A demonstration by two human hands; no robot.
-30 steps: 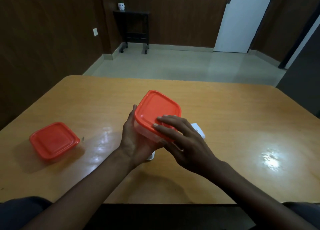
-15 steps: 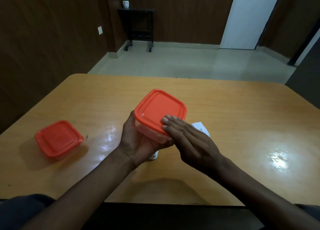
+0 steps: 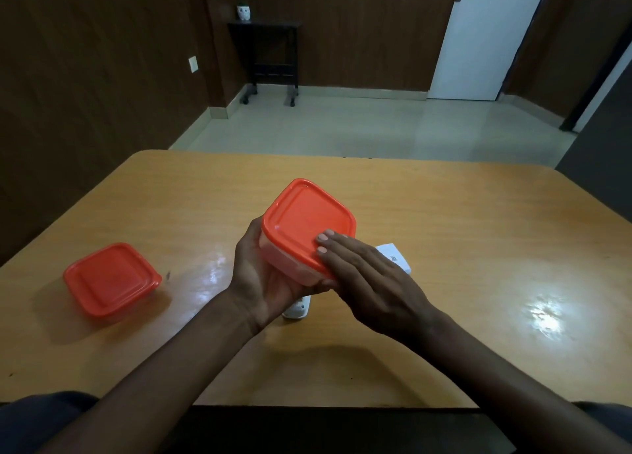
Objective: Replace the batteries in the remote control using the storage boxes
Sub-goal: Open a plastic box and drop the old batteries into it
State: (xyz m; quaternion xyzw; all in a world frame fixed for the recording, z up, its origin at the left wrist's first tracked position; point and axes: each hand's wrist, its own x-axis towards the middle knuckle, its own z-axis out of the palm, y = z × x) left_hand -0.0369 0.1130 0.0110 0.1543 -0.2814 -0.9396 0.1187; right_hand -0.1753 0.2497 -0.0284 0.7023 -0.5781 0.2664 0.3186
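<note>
A clear storage box with an orange lid [image 3: 304, 217] is held tilted above the table. My left hand [image 3: 263, 279] cups its underside and near wall. My right hand [image 3: 366, 279] lies flat on the lid's near right corner, fingers together. A second orange-lidded storage box [image 3: 109, 282] rests closed on the table at the left. The white remote control [image 3: 297, 308] lies on the table beneath my hands, mostly hidden; only its near end shows. A white piece [image 3: 393, 257] peeks out past my right hand; I cannot tell what it is.
The wooden table [image 3: 444, 235] runs to a far edge with tiled floor beyond. A glare patch sits at the right. A dark side table and a white door stand at the far wall.
My right hand has slid from the lid's centre toward its near right corner and flattened. The held box stays in my left hand. The camera has tilted slightly.
</note>
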